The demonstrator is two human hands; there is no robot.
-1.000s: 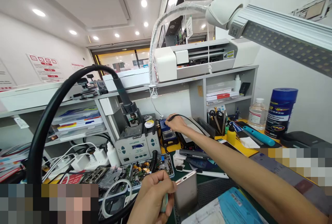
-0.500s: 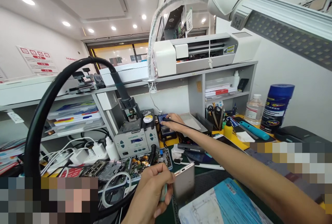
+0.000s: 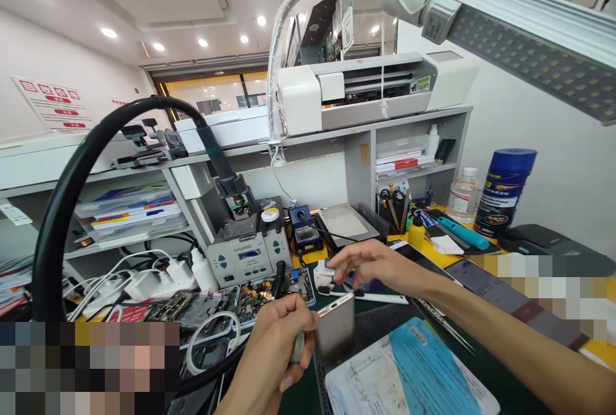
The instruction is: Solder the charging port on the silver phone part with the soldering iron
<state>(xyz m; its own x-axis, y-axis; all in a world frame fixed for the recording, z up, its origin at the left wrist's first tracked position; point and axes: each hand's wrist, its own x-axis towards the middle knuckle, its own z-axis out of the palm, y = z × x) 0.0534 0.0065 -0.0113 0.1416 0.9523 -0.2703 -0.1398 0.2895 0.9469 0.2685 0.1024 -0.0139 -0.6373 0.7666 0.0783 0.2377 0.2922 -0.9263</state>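
My left hand [image 3: 287, 338] is closed around a small greenish thing, mostly hidden by the fingers, and is against the edge of a phone [image 3: 337, 328] that stands tilted with its port end up. Above and to the right of the phone, my right hand [image 3: 368, 266] hovers palm down with its fingers spread and nothing in them. Beyond it is a small blue and black soldering station [image 3: 307, 235]. A blue and white pad [image 3: 409, 367] lies in front of the phone, on a black perforated mat [image 3: 378, 325].
A grey rework station [image 3: 253, 258] stands behind a tray of circuit boards [image 3: 301, 283]. On the left, a thick black hose [image 3: 48, 229] arches up. At the right are a blue spray can [image 3: 505, 194], a clear bottle [image 3: 463, 195] and another phone [image 3: 510, 296]. A lamp hangs overhead.
My right hand has left the blue soldering station and come back toward the phone, its fingers now spread. The left hand keeps its grip. The view has shifted slightly.
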